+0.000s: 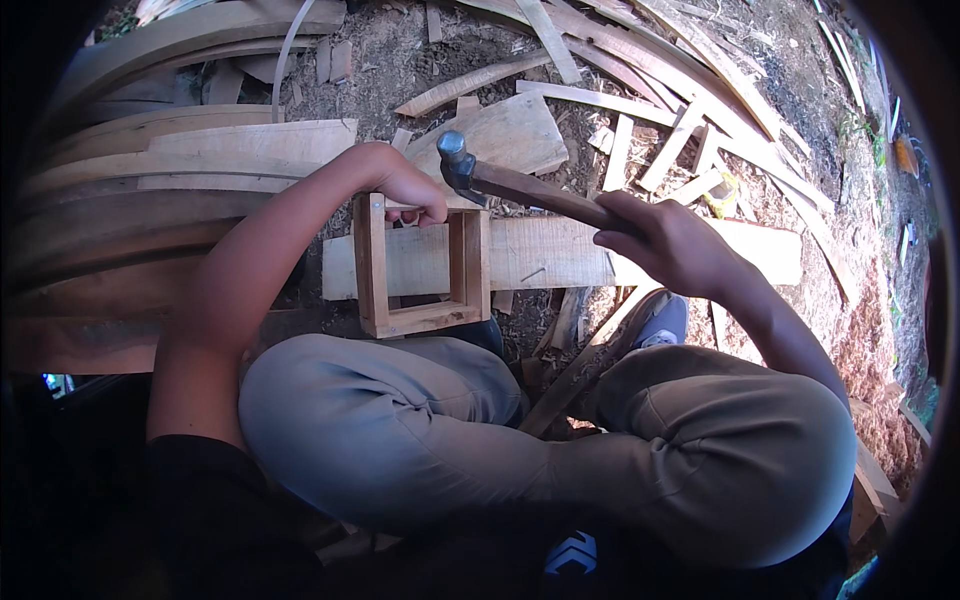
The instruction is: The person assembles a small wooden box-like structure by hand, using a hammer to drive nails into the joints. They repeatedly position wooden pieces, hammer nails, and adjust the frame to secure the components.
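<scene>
My right hand (680,245) is wrapped round the wooden handle of a hammer (535,190). The hammer's metal head is over the far right corner of a small rectangular wooden frame (372,265). My left hand (412,188) bends over the far side of that frame, its fingers curled round the wood from inside. The frame stands on a long pale board (545,245) lying crosswise in front of my knees. On the board, right of the frame, lies a nail (533,274). The hammer's striking face and the far corner are partly hidden from this angle.
Long curved planks (140,215) are stacked at the left. A broad offcut (510,135) lies beyond the frame, and several thin strips (680,145) are scattered at the far right. A yellow object (722,195) sits among them. My shoe (660,320) is near the board.
</scene>
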### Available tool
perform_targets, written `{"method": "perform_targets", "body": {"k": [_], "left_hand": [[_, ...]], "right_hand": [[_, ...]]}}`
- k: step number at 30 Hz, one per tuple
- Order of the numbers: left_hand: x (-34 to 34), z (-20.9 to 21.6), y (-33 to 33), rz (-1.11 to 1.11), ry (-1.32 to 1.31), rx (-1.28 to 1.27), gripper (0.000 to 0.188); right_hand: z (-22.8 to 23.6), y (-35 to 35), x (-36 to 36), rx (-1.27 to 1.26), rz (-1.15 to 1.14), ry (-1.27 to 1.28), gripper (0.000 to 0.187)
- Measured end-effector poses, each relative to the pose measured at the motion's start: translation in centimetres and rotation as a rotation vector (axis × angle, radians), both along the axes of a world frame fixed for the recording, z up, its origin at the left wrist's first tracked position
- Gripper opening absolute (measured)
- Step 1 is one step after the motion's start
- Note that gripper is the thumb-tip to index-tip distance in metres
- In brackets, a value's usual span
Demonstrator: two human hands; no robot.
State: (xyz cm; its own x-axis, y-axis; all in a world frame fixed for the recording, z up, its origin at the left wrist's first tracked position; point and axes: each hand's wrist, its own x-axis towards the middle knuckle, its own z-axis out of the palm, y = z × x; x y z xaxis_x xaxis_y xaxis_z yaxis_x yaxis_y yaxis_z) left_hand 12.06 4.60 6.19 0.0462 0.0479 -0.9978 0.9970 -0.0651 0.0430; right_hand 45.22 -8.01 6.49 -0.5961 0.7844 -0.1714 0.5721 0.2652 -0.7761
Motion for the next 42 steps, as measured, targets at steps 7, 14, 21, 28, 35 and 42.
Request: {"method": "perform_targets", "body": {"k": [7,14,21,28,35,42], "left_hand": [[0.8,-0.6,-1.1,-0.033,0.042,-0.092,0.023],[1.1,-1.9,-1.1,-0.072,0.065,-0.112,0.028],[1.0,-2.3,-1.1,-0.117,0.039,-0.165,0.028],[2.2,-2.9,-1.5,-0.272,-0.076,-0.211,0.03],[3.8,-2.2,-2.6,-0.182,-0.106,-0.194,0.023],[2.1,-2.4,-3.1,-0.037,-0.156,-0.15,0.023]], "right_hand": [[-4.7,-1.7,-0.7,0.006,0.027,0.052,0.032],[-6.8,-3.2,-0.7,-0.106,0.014,0.031,0.031],[-6.0,-3.7,-0.1,-0.086,0.02,-0.059,0.03],[1.6,-1.5,0.6,-0.163,0.111,-0.261,0.026],[5.5,-0.5,1.2,-0.4,0.181,-0.314,0.03],[3.8,-1.1,2.2,-0.651,0.053,-0.215,0.038]]}}
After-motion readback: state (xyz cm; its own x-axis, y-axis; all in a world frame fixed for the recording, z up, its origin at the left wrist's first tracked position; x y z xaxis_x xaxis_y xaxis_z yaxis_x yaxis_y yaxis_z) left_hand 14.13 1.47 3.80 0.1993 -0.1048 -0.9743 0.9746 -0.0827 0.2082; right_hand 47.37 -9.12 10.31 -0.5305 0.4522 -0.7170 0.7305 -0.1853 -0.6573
